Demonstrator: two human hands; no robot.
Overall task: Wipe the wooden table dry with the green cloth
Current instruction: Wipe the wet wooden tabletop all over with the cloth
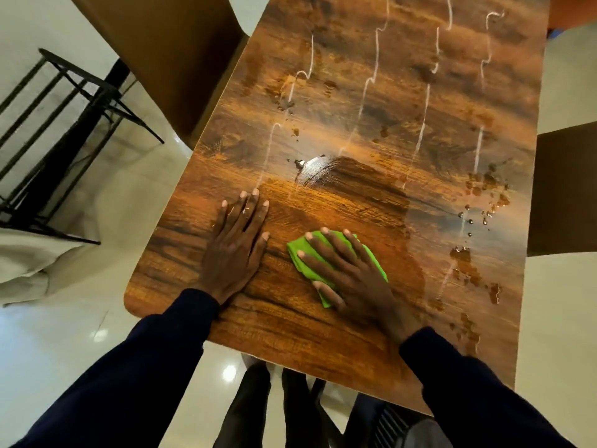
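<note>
The wooden table [371, 101] stretches away from me, glossy and brown. Water drops and small puddles lie along its right side [484, 189] and near the middle left. A folded green cloth [371, 253] lies flat on the near part of the table. My right hand [342, 270] presses down on the cloth with fingers spread, covering most of it. My left hand [235, 244] rests flat on the bare wood just left of the cloth, fingers together, holding nothing.
A brown chair back [168, 43] stands at the table's left edge and another brown seat [565, 189] at the right edge. A black metal frame [64, 124] stands on the pale tiled floor to the left. My dark trouser legs show below the near edge.
</note>
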